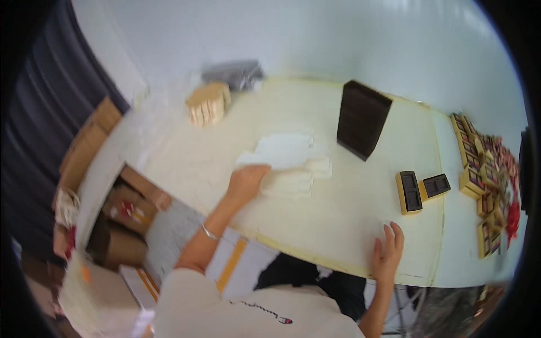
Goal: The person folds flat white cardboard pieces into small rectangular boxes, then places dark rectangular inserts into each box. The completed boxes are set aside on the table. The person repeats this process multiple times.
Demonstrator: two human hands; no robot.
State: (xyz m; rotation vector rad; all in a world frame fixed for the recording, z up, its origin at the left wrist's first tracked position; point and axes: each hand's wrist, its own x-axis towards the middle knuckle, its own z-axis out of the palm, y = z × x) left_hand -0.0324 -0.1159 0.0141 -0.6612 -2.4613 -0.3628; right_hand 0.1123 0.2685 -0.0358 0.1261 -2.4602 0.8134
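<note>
1. OK, pile of white sheets [284, 152] lies mid-table, fanned L to R w/ uneven ends. L hand [246, 183] is at its L end; R hand [387, 250] is well apart from it, off to the R & nearer the body.
2. Front edge [310, 262] of the table [191, 169] runs below the sheets, bare top btwn. R wrist crosses that edge.
3. Room: bare top L of the sheets, also btwn sheets & R hand. Tall dark box [363, 119] stands upright to the R of the pile, farther back.
4. Small gold box [410, 193] w/ dark insert is just beyond R hand; second gold box [435, 186] right beside it. Rows of little boxes [473, 180] at far R.
5. Back L: beige stack [208, 102], grey bundle [234, 73] behind it.
6. L hand: fingers bent, close tog., at the sheets. Blurry, so can't tell if clamped on one or just resting.
7. R hand: fingers apart, part-curled, loose over tabletop. Hands well apart from e/o.
</note>
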